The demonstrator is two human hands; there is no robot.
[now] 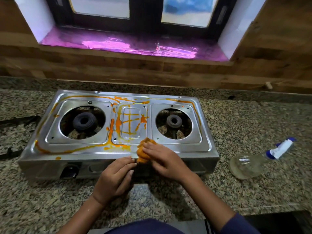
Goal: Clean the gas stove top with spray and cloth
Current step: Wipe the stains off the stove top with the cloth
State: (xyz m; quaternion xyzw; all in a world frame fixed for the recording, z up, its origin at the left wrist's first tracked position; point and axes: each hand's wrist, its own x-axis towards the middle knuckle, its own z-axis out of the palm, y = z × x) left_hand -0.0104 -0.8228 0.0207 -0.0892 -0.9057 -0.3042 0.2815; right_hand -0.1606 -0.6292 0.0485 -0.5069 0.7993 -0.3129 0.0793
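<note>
Two bare hands work at front edge of steel gas stove w/ orange streaks. Right hand grips orange-stained cloth, pressed on stove top to wipe; left hand loosely curled, empty, beside it. Spray bottle lies on worktop, right.
</note>
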